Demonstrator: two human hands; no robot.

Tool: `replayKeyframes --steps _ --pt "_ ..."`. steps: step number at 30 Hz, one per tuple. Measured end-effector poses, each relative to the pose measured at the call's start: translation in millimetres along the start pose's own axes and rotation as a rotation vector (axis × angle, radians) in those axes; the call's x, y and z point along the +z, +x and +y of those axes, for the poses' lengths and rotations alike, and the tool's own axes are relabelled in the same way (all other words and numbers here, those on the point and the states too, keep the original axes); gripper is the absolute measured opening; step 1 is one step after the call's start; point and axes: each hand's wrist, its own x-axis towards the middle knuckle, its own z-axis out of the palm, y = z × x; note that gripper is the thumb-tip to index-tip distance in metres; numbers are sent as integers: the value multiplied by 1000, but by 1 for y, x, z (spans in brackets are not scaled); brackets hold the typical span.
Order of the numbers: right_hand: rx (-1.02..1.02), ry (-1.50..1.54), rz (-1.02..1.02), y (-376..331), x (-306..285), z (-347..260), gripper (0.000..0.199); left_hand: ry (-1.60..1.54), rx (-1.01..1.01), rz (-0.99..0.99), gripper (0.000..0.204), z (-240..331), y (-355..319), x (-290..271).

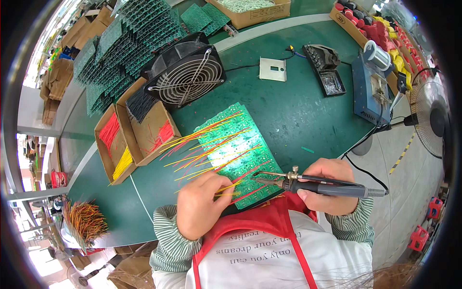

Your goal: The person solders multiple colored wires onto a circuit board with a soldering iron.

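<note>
A green circuit board panel (269, 159) lies on the table in front of me, with several red and yellow wires (202, 156) sticking out over its left side. My right hand (329, 187) is closed round the grey handle of a soldering iron (337, 188). The iron has a thin curved metal tube beside its tip, and both reach over the board's lower part. At the board's lower left edge, my left hand (202, 202) is closed with its fingertips pinching a yellow wire (228, 187). Its other fingers are curled under and partly hidden.
Cardboard trays (137, 139) of red, yellow and black wires stand left, beside a black fan (185, 72). Stacked circuit boards (125, 43) rise behind. A blue soldering unit with a solder spool (376, 55), a black tray (327, 72) and a metal plate (273, 69) sit farther right.
</note>
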Motion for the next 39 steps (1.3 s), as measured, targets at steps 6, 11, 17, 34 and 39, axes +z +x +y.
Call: replayKeyframes --steps 6,11,17,34,39 --pt "12 2 15 -4 -3 4 17 -2 25 -35 10 -6 5 13" --pt "-2 -4 11 -1 -1 6 16 -12 12 -47 10 -7 8 16" --pt "2 31 -4 4 1 7 16 10 11 -58 10 -6 11 16" --pt "-20 -8 39 -6 -13 9 16 280 -55 289 7 0 11 -14" --pt "-15 -14 88 -10 -14 11 17 77 136 48 10 9 16 23"
